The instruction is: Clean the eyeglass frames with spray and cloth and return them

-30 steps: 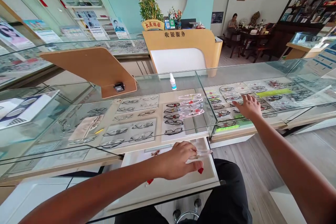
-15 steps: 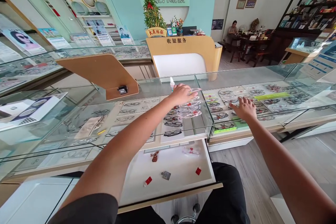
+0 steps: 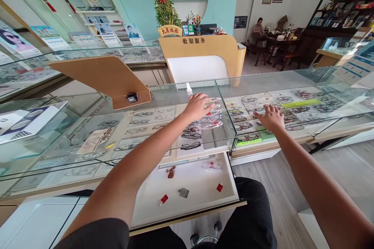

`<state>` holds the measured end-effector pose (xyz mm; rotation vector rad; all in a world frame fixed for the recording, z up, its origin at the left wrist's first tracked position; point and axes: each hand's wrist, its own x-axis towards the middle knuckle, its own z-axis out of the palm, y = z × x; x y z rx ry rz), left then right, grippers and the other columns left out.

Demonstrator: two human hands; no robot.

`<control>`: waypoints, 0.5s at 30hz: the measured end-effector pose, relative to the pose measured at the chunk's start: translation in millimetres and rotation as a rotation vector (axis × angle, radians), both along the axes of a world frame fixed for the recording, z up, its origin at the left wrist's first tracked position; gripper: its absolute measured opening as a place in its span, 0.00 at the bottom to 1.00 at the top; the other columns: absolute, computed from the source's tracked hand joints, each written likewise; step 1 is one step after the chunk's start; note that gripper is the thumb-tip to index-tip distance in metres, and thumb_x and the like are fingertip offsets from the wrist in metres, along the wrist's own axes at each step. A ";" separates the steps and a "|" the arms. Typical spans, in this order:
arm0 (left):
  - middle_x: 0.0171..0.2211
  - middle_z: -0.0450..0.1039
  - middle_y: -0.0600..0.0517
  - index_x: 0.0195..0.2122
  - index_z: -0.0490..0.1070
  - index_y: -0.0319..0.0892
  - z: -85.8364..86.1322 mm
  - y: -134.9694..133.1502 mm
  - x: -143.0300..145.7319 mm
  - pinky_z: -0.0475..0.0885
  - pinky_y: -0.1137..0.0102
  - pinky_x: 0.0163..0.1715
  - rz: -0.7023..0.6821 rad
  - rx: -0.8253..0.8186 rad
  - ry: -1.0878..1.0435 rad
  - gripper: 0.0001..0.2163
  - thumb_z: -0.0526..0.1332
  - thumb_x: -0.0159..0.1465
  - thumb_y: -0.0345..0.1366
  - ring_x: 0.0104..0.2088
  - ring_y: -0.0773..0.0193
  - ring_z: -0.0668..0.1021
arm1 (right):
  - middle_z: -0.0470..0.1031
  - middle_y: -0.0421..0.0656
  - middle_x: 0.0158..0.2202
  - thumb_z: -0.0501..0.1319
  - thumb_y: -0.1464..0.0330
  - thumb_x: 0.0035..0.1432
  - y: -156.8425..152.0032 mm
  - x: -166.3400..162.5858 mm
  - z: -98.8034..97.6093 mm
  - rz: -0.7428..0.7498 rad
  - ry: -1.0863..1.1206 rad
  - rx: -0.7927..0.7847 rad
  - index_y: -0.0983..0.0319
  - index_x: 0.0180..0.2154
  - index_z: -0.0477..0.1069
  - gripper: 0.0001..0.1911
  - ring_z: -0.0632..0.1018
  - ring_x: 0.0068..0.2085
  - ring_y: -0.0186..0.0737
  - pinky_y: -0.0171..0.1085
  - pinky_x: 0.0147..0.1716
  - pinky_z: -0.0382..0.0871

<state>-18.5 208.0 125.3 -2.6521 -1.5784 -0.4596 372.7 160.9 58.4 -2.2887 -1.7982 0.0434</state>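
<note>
My left hand (image 3: 199,106) is over the glass display counter (image 3: 163,97), its fingers spread and holding nothing that I can see. Just beyond its fingertips is a pair of clear pinkish eyeglasses (image 3: 215,100), at the far end of a column of frames. Nearer to me in that column lie dark-framed eyeglasses (image 3: 190,146). A small white bottle (image 3: 188,88) stands right behind the hand, partly covered by it. My right hand (image 3: 271,118) lies with fingers apart over the right-hand counter section, above more eyeglasses (image 3: 244,126). It grips nothing.
Below the counter an open drawer (image 3: 201,206) juts toward my lap, with a grey tag (image 3: 184,192), red pieces (image 3: 219,187) and a brown figurine (image 3: 171,171) inside. A tilted wooden board (image 3: 102,78) stands on the left. Far back, a person (image 3: 257,27) sits by a table.
My left hand has drawn back slightly left, its fingers coming away from the pinkish eyeglasses. The right hand stays in place over the counter. The whole view has shifted a little.
</note>
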 end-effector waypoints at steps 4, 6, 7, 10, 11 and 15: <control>0.69 0.73 0.43 0.63 0.78 0.45 -7.8 -54.5 -65.3 0.65 0.50 0.69 0.022 0.057 0.013 0.24 0.53 0.78 0.53 0.69 0.44 0.72 | 0.59 0.59 0.80 0.46 0.35 0.70 0.8 1.4 -0.8 0.006 -0.006 0.025 0.64 0.77 0.58 0.51 0.60 0.79 0.68 0.65 0.74 0.57; 0.70 0.73 0.42 0.62 0.78 0.46 -19.1 -76.5 -113.9 0.64 0.48 0.71 0.151 0.004 0.056 0.24 0.54 0.77 0.53 0.70 0.43 0.72 | 0.60 0.59 0.80 0.45 0.35 0.70 0.0 1.1 -0.1 0.009 -0.003 0.030 0.64 0.77 0.59 0.51 0.61 0.78 0.69 0.66 0.74 0.58; 0.72 0.71 0.42 0.63 0.77 0.46 -25.2 -85.8 -139.4 0.63 0.48 0.73 0.237 -0.028 0.068 0.24 0.54 0.76 0.53 0.71 0.42 0.71 | 0.60 0.60 0.80 0.45 0.35 0.70 -0.6 1.1 0.2 0.011 -0.002 0.030 0.65 0.77 0.59 0.52 0.61 0.78 0.70 0.66 0.74 0.58; 0.74 0.69 0.40 0.68 0.73 0.44 -41.7 -108.5 -204.5 0.63 0.45 0.74 0.488 -0.113 0.057 0.27 0.54 0.75 0.52 0.75 0.40 0.68 | 0.61 0.61 0.79 0.47 0.35 0.70 -3.1 2.4 0.5 0.019 0.002 0.043 0.65 0.77 0.60 0.51 0.62 0.78 0.71 0.67 0.73 0.58; 0.75 0.68 0.38 0.69 0.71 0.43 -46.4 -114.5 -218.9 0.63 0.43 0.73 0.533 -0.121 0.049 0.28 0.53 0.75 0.52 0.75 0.39 0.67 | 0.63 0.61 0.78 0.48 0.36 0.70 -4.3 2.9 1.1 0.019 0.004 0.057 0.65 0.76 0.62 0.50 0.63 0.77 0.71 0.67 0.73 0.59; 0.78 0.63 0.38 0.73 0.66 0.43 -60.7 -127.4 -237.1 0.61 0.44 0.75 0.598 -0.114 0.018 0.30 0.51 0.76 0.51 0.77 0.40 0.64 | 0.70 0.62 0.73 0.54 0.47 0.72 -13.1 -6.4 14.4 0.001 -0.013 0.177 0.68 0.69 0.71 0.39 0.68 0.72 0.73 0.65 0.69 0.64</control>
